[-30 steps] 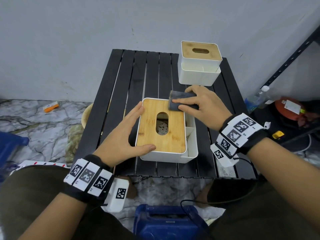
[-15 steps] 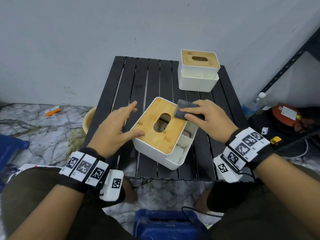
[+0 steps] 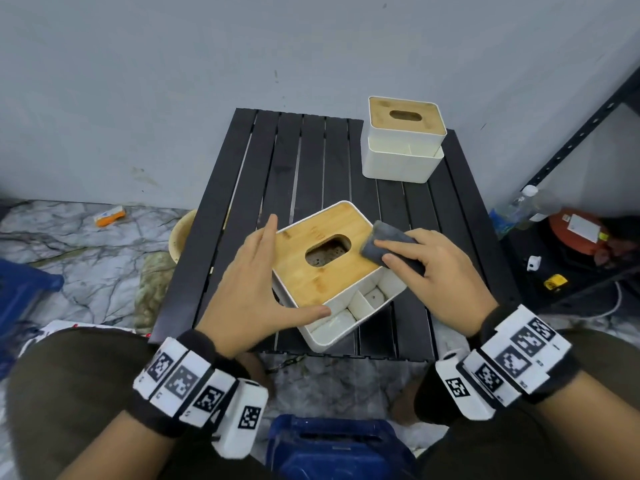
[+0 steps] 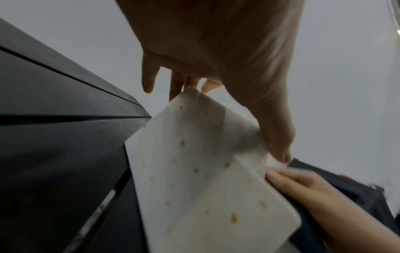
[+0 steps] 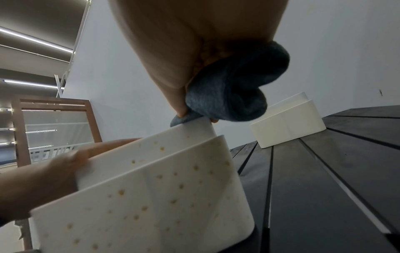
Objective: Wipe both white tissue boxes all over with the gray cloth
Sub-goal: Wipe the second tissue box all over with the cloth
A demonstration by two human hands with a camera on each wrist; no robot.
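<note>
The near white tissue box (image 3: 346, 275) with a bamboo lid sits skewed at the front edge of the black slatted table (image 3: 311, 168). My left hand (image 3: 273, 271) holds it, fingers along its left side and thumb across the near edge. My right hand (image 3: 391, 252) grips the folded gray cloth (image 3: 388, 232) and presses it on the lid's right corner. From the right wrist the bunched cloth (image 5: 227, 95) rests on the box's top edge, and the box wall (image 5: 151, 188) shows yellowish spots. The second white tissue box (image 3: 401, 161) stands at the far right of the table.
A blue object (image 3: 339, 448) lies on the floor between my knees. A beige bowl (image 3: 180, 233) sits under the table's left side. To the right stand a black metal shelf (image 3: 588, 133), a plastic bottle (image 3: 519, 209) and a red round object (image 3: 581, 233).
The near box has turned clockwise from square to diagonal under my left hand. The right hand and cloth stayed at the lid's right side.
</note>
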